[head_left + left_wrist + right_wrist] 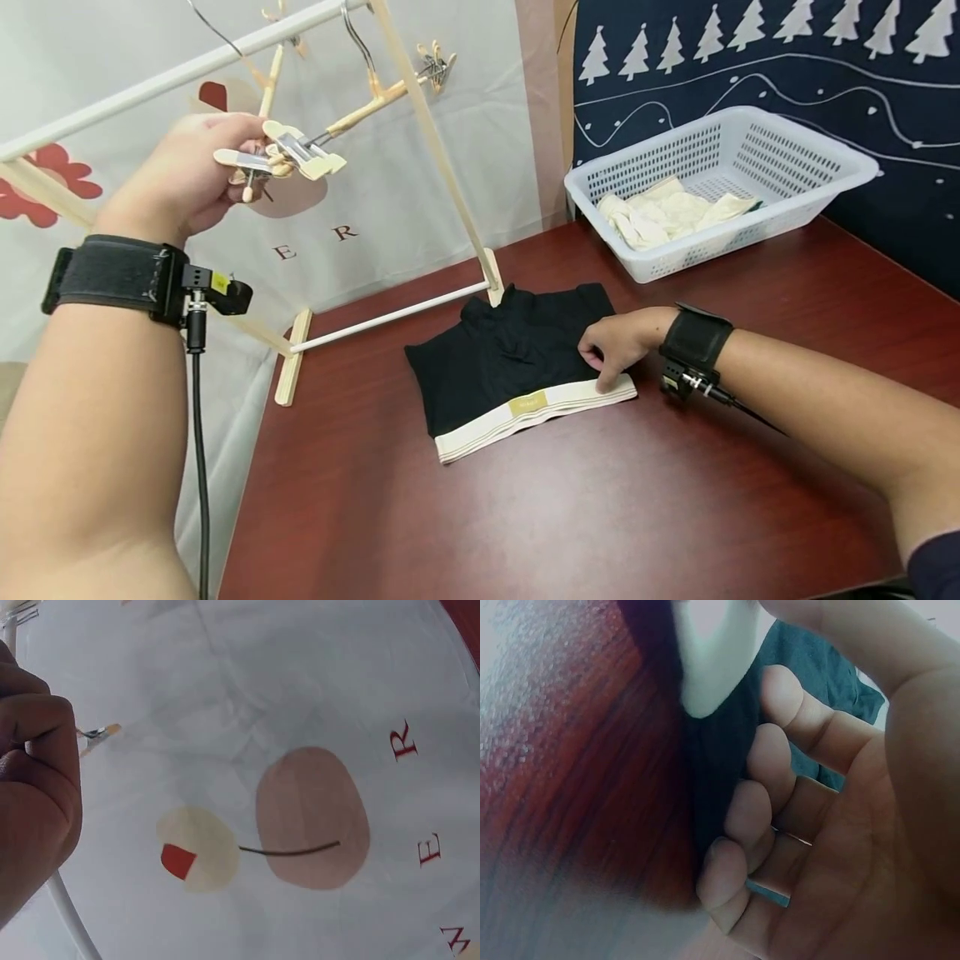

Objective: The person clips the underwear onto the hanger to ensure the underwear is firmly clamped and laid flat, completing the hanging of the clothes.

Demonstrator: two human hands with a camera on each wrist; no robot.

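Note:
My left hand [238, 171] is raised at the upper left and pinches the clip of a wooden clip hanger [288, 152], whose wire hook runs up to the white rail [172, 77]. In the left wrist view my curled fingers [37, 750] fill the left edge, with a clip tip [101, 733] poking out. Black shorts [510, 358] with a cream waistband [525, 412] lie flat on the dark red table [600, 517]. My right hand [602, 367] sits on the waistband's right end, fingers curled, pinching it. Close up, the waistband [712, 660] runs in under my thumb above the fingers [772, 757].
A wooden drying rack [442, 158] stands at the table's back left, with a second clip hanger [390, 87] on its rail. A white plastic basket [825, 179] with pale folded cloths [667, 212] sits at the back right. A printed white sheet [300, 817] hangs behind the rack.

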